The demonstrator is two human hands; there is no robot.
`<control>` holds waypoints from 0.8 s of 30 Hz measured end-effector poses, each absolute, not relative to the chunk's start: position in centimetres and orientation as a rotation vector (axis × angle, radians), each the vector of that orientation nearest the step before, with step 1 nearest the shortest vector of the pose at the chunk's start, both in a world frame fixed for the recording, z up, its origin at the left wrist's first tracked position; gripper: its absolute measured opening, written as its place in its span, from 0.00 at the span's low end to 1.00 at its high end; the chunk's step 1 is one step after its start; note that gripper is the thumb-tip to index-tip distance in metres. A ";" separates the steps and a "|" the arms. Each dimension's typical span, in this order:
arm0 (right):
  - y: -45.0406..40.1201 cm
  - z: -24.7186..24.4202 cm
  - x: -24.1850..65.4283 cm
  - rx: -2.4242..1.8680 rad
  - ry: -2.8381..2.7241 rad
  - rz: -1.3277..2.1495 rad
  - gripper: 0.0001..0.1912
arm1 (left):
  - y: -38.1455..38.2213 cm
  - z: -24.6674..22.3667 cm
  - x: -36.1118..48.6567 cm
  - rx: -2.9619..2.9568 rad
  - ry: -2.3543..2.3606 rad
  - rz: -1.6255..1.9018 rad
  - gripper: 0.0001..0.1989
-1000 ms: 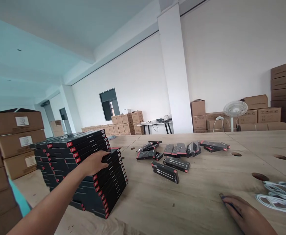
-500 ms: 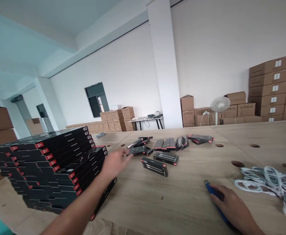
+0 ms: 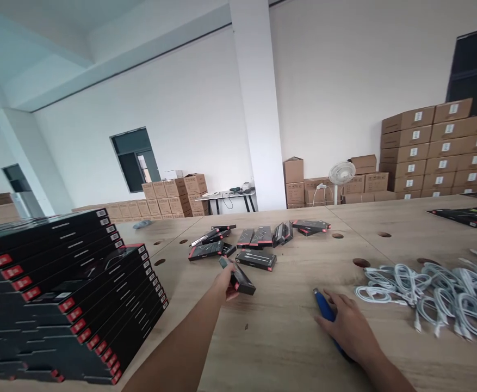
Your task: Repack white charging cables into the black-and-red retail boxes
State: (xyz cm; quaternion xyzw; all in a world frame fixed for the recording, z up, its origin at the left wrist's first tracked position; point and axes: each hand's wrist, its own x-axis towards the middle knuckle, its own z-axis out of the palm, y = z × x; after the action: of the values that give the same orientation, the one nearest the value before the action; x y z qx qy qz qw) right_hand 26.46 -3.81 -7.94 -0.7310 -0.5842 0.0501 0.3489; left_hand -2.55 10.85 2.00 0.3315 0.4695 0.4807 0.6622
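Note:
My left hand [image 3: 223, 284] is closed on one end of a small black cable box [image 3: 244, 282], which lies tilted at the near side of a loose group. Just behind it lies another black box [image 3: 256, 259] with a white cable pictured on its face. My right hand [image 3: 350, 326] rests low over a blue utility knife [image 3: 323, 305], thumb on one side and fingers on the other. The knife's grey tip points away from me. Part of its handle is hidden under the palm.
A tall stack of black boxes with red corners [image 3: 128, 294] stands at the left. Coiled white cables [image 3: 429, 291] lie at the right. Several small boxes [image 3: 262, 236] are scattered mid-table. The tabletop has round holes [image 3: 361, 263]. Cartons [image 3: 409, 149] and a fan [image 3: 341, 173] stand behind.
My left hand has moved right and toward me and taken hold of the near small box. My right hand stays at the knife, its fingers slightly looser. The view has turned right.

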 end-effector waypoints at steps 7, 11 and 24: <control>-3.9 -6.6 25.8 -2.096 -1.532 0.115 0.21 | 4.2 0.9 -2.3 0.690 0.641 1.234 0.23; -4.1 -6.9 26.1 -1.944 -1.408 0.249 0.24 | 2.1 -1.4 -2.1 0.597 0.282 1.083 0.28; -7.5 -5.2 18.3 -1.219 -1.820 0.058 0.25 | 1.1 -0.9 -0.8 0.511 0.446 0.869 0.30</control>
State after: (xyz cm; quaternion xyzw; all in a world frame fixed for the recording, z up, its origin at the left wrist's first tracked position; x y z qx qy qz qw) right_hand 18.28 -7.47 -5.18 -0.4947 -0.7386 0.0233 0.4574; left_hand -0.79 1.09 -0.91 0.2430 0.2118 0.4127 0.8519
